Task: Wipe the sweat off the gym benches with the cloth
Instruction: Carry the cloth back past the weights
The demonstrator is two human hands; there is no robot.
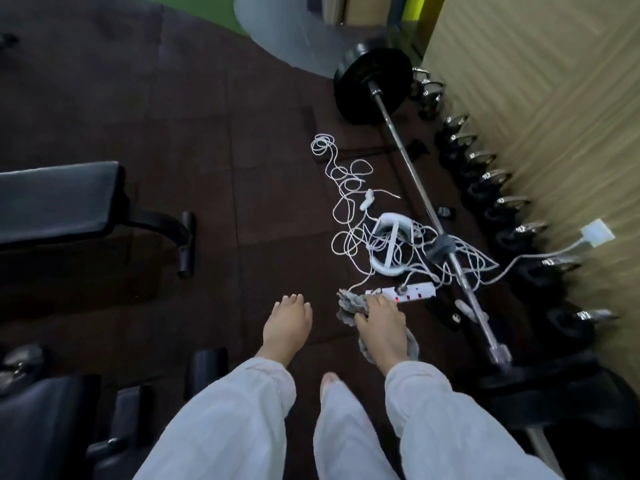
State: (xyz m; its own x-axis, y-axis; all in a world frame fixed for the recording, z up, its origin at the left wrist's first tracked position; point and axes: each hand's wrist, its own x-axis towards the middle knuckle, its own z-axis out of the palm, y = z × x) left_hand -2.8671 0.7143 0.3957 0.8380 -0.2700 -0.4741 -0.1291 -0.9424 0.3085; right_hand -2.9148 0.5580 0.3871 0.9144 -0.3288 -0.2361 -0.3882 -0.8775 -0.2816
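Observation:
My right hand (381,327) is stretched out low over the floor and grips a crumpled grey cloth (351,306), which bunches past my fingers and hangs under my wrist. My left hand (287,323) is held out beside it, palm down, fingers extended, holding nothing. Both arms wear white sleeves. A black padded gym bench (59,202) stands to the left, well apart from both hands. Part of a second black bench (34,427) shows at the lower left corner. Neither hand touches a bench.
A tangled white cable (349,188) and a white power strip (408,292) lie on the dark rubber floor just ahead of my right hand. A barbell (415,178) runs diagonally on the right. Dumbbells (491,202) line the beige wall. My foot (329,379) shows between my arms.

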